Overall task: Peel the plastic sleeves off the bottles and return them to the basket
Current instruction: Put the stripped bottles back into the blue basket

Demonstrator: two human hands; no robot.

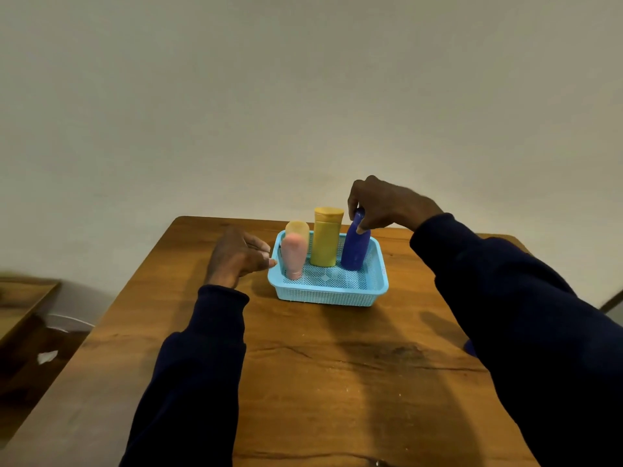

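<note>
Right hand [381, 207] pinches the top of the blue bottle [354, 254], upright at 3 o'clock in the basket [323, 294]. Left hand [236, 257], loosely curled and empty, lies at 9 o'clock. Steady the rim; lift vertically.

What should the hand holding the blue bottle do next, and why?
Probably lift the blue bottle straight up out of the basket: the right hand pinches its top, and the left hand sits at the basket's left rim, likely steadying it.
</note>
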